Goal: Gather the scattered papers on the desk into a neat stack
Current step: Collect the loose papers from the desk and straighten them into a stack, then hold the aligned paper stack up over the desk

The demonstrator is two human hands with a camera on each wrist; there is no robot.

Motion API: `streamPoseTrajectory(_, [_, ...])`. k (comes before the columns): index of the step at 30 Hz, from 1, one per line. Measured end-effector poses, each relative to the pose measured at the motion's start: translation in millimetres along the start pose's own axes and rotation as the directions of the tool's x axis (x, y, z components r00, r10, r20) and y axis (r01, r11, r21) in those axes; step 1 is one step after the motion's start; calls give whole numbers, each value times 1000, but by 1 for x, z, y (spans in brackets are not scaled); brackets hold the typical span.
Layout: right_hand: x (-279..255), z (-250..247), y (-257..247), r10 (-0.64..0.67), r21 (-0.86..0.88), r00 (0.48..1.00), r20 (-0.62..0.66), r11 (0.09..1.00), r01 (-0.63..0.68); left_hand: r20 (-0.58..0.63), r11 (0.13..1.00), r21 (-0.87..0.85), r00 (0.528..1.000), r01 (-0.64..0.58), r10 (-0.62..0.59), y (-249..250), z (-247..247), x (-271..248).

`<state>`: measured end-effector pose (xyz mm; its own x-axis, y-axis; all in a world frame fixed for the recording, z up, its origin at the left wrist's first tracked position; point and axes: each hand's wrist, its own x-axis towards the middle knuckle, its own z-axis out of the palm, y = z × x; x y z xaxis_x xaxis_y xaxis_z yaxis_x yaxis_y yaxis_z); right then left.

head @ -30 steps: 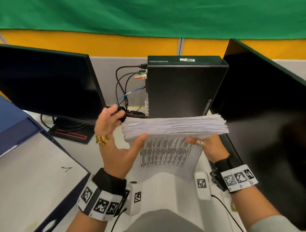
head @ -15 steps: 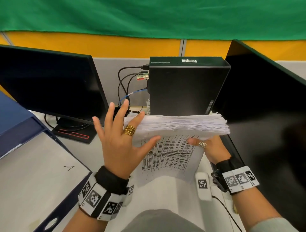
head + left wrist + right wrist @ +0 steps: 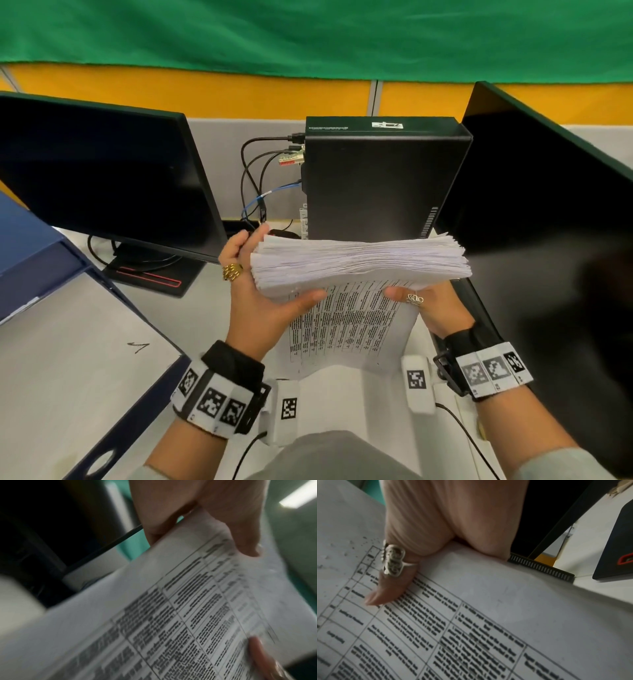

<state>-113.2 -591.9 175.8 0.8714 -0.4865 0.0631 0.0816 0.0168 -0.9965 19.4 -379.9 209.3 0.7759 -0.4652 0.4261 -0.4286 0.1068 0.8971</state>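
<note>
Binders (image 3: 51, 308) lay at the far left on the counter (image 3: 205, 308), with a dark monitor (image 3: 102, 178) behind them. Moving right, my left hand (image 3: 260, 301) gripped the left end of the paper stack (image 3: 359, 263), thumb curled across the printed front sheet and fingers wrapped behind. I held the stack upright on its long edge above the counter, in front of the black computer case (image 3: 383, 178). My right hand (image 3: 431, 305) pinched the right end, ringed thumb pressed on the front sheet and fingers hidden behind. Farther right stood a second dark screen (image 3: 548, 205).

I judged the gathering mostly finished: the sheets I could see were all in one bundle between my hands. The top edges fanned unevenly, especially toward the right corner, so squaring was not done. What remained, as I read it, was tapping the edges flush and laying the stack flat on the counter. I could not tell whether any loose sheets lay below the bundle.
</note>
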Motion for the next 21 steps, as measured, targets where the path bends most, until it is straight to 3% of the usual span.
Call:
streamPoseTrajectory(2, [-2,0,-3,-3,-21,1000,18,1000,4,43,995,-15,994,101,-100,-5,-1,2])
streamPoseTrajectory(5, [-6,-3,-10,2,-71,999,47,997,1,112,994,57,989,90,-96,-6,-2,6])
streamPoseTrajectory(12, [-11,-5,-11,-57,-84,998,-12,995,56,117,990,-62,986,123,-116,-7,0,4])
streamPoseTrajectory(14, [-9,-3,-5,-52,-109,997,-62,993,45,90,985,10,981,174,-174,-16,2,4])
streamPoseTrajectory(17, [-6,0,1,-31,-160,992,-119,987,12,82,946,-18,944,322,-320,-51,-2,-1])
streamPoseTrajectory(19, [-6,3,-1,-60,-180,990,-127,983,37,8,934,243,962,262,-272,-72,-4,-4])
streamPoseTrajectory(20, [-6,5,-5,-71,-165,989,-127,985,49,6,934,266,968,240,-251,-68,-5,-3])
streamPoseTrajectory(21, [-6,7,-10,-76,-146,989,-130,988,57,42,950,160,959,269,-279,-48,-3,-3])
